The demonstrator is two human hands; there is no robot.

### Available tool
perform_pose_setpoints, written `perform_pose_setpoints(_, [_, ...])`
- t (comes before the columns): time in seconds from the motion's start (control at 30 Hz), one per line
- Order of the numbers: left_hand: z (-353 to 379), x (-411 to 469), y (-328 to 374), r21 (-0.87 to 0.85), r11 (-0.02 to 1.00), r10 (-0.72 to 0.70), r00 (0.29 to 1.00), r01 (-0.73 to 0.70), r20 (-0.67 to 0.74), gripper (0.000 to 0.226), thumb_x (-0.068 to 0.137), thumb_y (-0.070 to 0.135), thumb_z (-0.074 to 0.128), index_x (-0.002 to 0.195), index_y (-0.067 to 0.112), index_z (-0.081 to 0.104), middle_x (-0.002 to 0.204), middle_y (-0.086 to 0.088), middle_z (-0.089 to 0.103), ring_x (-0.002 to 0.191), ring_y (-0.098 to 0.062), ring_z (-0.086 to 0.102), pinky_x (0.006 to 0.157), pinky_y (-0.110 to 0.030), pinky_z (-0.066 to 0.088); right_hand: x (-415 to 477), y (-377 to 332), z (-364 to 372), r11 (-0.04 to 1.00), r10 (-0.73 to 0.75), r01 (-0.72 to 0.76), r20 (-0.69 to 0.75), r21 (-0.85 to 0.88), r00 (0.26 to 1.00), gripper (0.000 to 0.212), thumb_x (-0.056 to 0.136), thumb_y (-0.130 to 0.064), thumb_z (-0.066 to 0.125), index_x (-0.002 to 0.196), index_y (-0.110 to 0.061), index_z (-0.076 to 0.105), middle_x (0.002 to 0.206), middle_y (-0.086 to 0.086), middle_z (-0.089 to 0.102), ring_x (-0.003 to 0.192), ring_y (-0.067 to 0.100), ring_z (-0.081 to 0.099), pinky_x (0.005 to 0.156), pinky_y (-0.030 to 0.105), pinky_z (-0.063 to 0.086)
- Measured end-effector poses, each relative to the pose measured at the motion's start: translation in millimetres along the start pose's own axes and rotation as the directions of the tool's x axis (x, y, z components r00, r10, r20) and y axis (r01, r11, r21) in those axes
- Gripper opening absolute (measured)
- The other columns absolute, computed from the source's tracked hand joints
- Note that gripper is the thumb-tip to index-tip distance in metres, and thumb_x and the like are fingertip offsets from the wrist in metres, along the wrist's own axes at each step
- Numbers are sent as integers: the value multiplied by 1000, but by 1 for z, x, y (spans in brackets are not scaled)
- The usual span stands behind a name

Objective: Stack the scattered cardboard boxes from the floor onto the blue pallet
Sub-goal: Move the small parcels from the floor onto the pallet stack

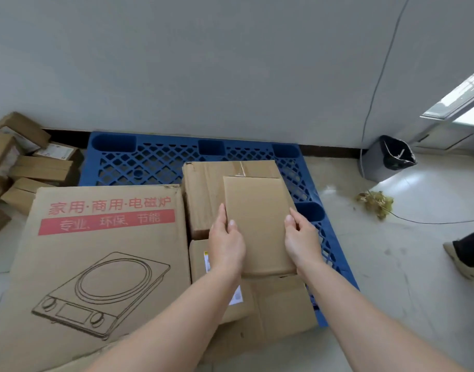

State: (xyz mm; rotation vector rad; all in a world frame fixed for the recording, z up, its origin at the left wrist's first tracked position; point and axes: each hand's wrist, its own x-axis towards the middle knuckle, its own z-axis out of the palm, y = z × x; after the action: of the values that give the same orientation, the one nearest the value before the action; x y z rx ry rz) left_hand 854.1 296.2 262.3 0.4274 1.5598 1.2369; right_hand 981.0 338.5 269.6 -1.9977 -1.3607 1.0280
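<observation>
The left hand [226, 242] and right hand [301, 237] gripped a small box [260, 224] by its long sides over stacked boxes [203, 200] on the pallet [155, 162], a big box [101, 251] just left of the grip, while a heap [29, 162] far left lay unstacked.

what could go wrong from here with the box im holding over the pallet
1. The left hand and right hand grip the plain box only by its side edges, so it could slip.
2. It hangs over the gap between the taped box and the labelled box; set there, it may sit tilted.
3. A cable crosses the floor right of the blue pallet, near another person's shoe: a possible trip.
</observation>
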Motion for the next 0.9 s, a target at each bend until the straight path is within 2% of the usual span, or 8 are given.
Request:
perform_pose_setpoints(0.13, [59, -11, -45, 20, 997, -69, 998, 69, 2, 49, 102, 17, 32, 148, 34, 31, 145, 17, 42, 129, -9, 43, 108, -28, 35, 27, 56, -41, 998, 32, -32, 15, -45, 999, 40, 103, -31, 35, 141, -29, 45, 138, -7, 51, 122, 13, 49, 104, 37, 41])
perform_pose_setpoints(0.2, [80, -15, -62, 52, 995, -90, 996, 91, -21, 49, 102, 16, 32, 148, 34, 32, 143, 17, 44, 125, -8, 45, 103, -25, 35, 38, 77, -54, 997, 50, -48, 33, -57, 998, 39, 103, -30, 35, 140, -29, 48, 135, -8, 53, 116, 12, 51, 99, 33, 43])
perform_pose_setpoints(0.3, [101, -18, -82, 97, 988, -113, 991, 120, -71, 48, 102, 16, 31, 146, 35, 34, 135, 15, 50, 112, -9, 48, 95, -25, 37, 49, 107, -60, 994, 91, -86, 69, -68, 994, 39, 102, -31, 36, 140, -30, 47, 138, -8, 51, 123, 14, 49, 103, 36, 42])
perform_pose_setpoints(0.4, [112, -12, -101, 113, 981, -144, 983, 157, -118, 47, 102, 15, 31, 145, 34, 35, 131, 11, 52, 105, -11, 48, 94, -27, 39, 58, 131, -56, 993, 107, -102, 106, -51, 989, 39, 103, -30, 36, 141, -28, 45, 140, -9, 48, 127, 14, 46, 105, 34, 38])
perform_pose_setpoints(0.6, [118, 8, -135, 269, 937, -169, 965, 221, -203, 48, 99, 8, 30, 143, 25, 38, 130, 2, 56, 101, -16, 48, 87, -27, 38, 71, 165, -35, 990, 142, -136, 167, -47, 976, 40, 103, -30, 36, 142, -27, 44, 142, -6, 48, 130, 16, 44, 107, 34, 36])
perform_pose_setpoints(0.73, [120, 21, -147, 447, 841, -213, 947, 304, -242, 33, 95, 7, 30, 123, 0, 47, 127, -13, 47, 109, -33, 50, 93, -41, 44, 76, 177, -25, 989, 149, -141, 191, -53, 970, 40, 103, -27, 37, 142, -25, 44, 141, -6, 48, 129, 15, 44, 103, 30, 35])
perform_pose_setpoints(0.8, [122, 25, -150, 502, 804, -215, 943, 319, -254, 35, 97, 11, 32, 129, -1, 43, 136, -12, 35, 118, -32, 43, 100, -44, 41, 78, 180, -20, 989, 144, -139, 202, -43, 969, 40, 103, -26, 37, 142, -25, 44, 141, -5, 49, 128, 15, 44, 101, 29, 35])
perform_pose_setpoints(0.9, [126, 24, -151, 543, 784, -207, 952, 300, -227, 50, 99, 15, 33, 146, 2, 22, 148, -12, 21, 134, -31, 30, 110, -43, 30, 79, 185, -16, 988, 153, -145, 203, -51, 967, 40, 103, -27, 37, 142, -25, 43, 142, -6, 48, 129, 15, 43, 103, 31, 35])
